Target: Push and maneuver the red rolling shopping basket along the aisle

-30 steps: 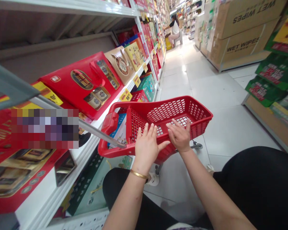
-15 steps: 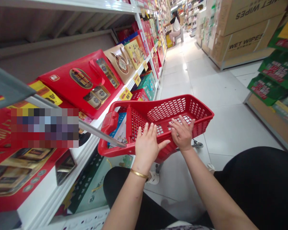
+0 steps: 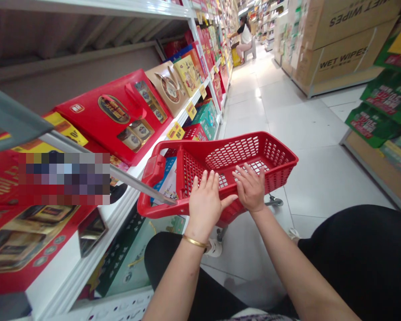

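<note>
In front of me a red shopping basket (image 3: 280, 174) with perforated walls stands on small wheels (image 3: 276, 201), close beside the shelf. My left hand (image 3: 204, 200), with a gold bangle on its wrist, lies over the basket's near rim with fingers stretched and thumb apart. To its right, my right hand (image 3: 251, 188) is over the same rim, palm down, its fingers stretched inward. I cannot tell how firmly either hand touches the basket. Nothing shows in either hand. A grey metal bar (image 3: 133, 182) meets the basket's left end by its red handle (image 3: 153, 170).
Gift boxes, among them a large red box (image 3: 93, 118), fill the shelf at left. Cartons of wet wipes (image 3: 344, 58) and green packs (image 3: 367, 120) stand at right. Down the tiled aisle (image 3: 254, 107) a person (image 3: 244, 35) sits on a stool.
My right hand has shifted slightly left along the rim, toward my left hand, and its fingers lie closer together. My left hand and the basket have hardly moved.
</note>
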`<state>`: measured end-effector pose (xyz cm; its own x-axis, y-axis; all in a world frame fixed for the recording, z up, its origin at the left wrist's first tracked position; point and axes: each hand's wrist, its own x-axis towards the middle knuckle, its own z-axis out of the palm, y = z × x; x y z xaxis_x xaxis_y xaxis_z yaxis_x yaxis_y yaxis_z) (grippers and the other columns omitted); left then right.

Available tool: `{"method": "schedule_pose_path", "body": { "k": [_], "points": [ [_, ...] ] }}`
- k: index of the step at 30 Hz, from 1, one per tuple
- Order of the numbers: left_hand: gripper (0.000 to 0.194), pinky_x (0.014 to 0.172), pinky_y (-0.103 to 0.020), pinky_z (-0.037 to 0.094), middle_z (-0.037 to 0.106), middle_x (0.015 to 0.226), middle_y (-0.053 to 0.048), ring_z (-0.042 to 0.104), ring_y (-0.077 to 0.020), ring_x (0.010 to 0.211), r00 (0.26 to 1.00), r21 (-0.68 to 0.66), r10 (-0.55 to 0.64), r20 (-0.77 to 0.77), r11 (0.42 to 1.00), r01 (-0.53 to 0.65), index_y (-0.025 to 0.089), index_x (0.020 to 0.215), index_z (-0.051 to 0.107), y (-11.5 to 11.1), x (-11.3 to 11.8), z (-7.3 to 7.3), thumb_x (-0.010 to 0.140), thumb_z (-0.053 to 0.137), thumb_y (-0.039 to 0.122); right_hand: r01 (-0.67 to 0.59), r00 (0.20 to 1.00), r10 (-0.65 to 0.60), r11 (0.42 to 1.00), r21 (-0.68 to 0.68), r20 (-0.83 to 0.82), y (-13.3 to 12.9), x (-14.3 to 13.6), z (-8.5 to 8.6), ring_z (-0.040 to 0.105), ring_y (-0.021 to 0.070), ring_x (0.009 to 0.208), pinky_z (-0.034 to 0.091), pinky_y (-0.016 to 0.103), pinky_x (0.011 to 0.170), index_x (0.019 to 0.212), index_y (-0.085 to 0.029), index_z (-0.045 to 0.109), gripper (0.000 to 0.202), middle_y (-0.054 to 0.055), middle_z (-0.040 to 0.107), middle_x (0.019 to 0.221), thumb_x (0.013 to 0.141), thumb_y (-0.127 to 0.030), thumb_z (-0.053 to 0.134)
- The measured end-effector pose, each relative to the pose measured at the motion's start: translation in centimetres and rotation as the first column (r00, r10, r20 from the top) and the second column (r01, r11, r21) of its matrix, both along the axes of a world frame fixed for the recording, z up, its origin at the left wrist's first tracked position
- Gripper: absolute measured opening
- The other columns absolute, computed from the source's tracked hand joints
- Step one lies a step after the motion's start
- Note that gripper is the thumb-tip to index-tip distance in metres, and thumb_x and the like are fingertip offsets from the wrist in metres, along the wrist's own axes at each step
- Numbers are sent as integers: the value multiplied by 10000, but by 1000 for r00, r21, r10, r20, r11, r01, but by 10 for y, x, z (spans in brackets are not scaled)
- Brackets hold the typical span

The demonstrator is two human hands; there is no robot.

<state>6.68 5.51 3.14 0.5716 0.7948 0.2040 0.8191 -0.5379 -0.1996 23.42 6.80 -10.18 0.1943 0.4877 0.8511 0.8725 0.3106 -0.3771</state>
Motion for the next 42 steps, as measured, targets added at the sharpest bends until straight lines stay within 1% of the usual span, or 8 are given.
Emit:
{"method": "schedule_pose_path", "body": {
  "k": [6, 13, 17, 21, 23, 30, 36, 42],
  "points": [
    [863, 1294, -516, 191, 338, 1674, -132, 246, -302, 1587, 999, 9, -38, -23, 999, 38, 125, 1600, 390, 1, -2, 1, 986, 380, 731, 116, 990, -119, 992, -44, -78, 6, 28, 0, 566, 260, 1385, 75, 615, 1303, 1259, -253, 700, 365, 27, 736, 1300, 1016, -254, 426],
    [1092, 1279, -573, 176, 92, 1730, -212, 134, -403, 1599, 999, 12, -54, -7, 998, 54, 99, 1651, 222, 1, 20, 6, 861, 617, 743, 105, 990, -112, 991, -79, -82, 9, 26, -3, 682, 185, 921, 296, 433, 1193, 1120, -272, 762, 269, 0, 799, 956, 992, -302, 527],
    [1223, 1307, -517, 96, 144, 1704, -277, 109, -388, 1604, 984, 5, -155, -83, 988, 156, -40, 1610, 234, 16, 50, -2, 806, 652, 781, 142, 988, -145, 988, -57, -59, 8, 22, -9, 642, 237, 1232, 224, 490, 1251, 1381, -275, 631, 402, 49, 738, 1293, 1011, -361, 502],
    [1219, 1311, -483, 97, 223, 1690, -265, 165, -364, 1600, 974, -24, -182, -136, 983, 181, -39, 1604, 251, 30, 60, -12, 797, 668, 774, 226, 970, -231, 972, -71, -74, 8, 18, -10, 192, 316, 1601, 72, 647, 1277, 1593, -252, 373, 566, 100, 420, 1638, 1036, -339, 418],
    [1217, 1313, -478, 94, 207, 1698, -255, 157, -358, 1602, 971, -19, -194, -142, 981, 193, -27, 1610, 242, 31, 57, -15, 793, 691, 755, 199, 978, -203, 977, -74, -48, 7, 15, -7, 133, 309, 1613, 72, 642, 1285, 1593, -248, 373, 571, 96, 404, 1647, 1029, -311, 436],
    [1257, 1320, -492, 75, 185, 1707, -245, 106, -350, 1612, 963, -20, -231, -137, 973, 230, -28, 1616, 217, 26, 48, -16, 776, 691, 778, 99, 993, -97, 995, -24, 70, 4, 25, -1, 455, 252, 1488, 88, 590, 1313, 1497, -251, 511, 490, 51, 631, 1463, 1007, -254, 495],
    [1201, 1321, -473, 54, 197, 1712, -222, 98, -329, 1616, 965, 1, -228, -131, 973, 230, -9, 1623, 218, 25, 49, -17, 823, 625, 787, 334, 936, -329, 942, 19, -126, 8, 65, -12, 405, 323, 1515, 148, 678, 1269, 1397, -214, 617, 419, 89, 624, 1466, 1014, -252, 453],
    [1093, 1306, -565, 58, 247, 1711, -169, 114, -355, 1610, 966, -7, -212, -151, 977, 213, 70, 1618, 307, 22, 48, -14, 845, 587, 790, 57, 998, -57, 998, 1, 33, 5, 21, -3, 568, 216, 1392, 177, 547, 1313, 1341, -248, 648, 372, 34, 725, 1328, 1014, -224, 474]
  ]
}}
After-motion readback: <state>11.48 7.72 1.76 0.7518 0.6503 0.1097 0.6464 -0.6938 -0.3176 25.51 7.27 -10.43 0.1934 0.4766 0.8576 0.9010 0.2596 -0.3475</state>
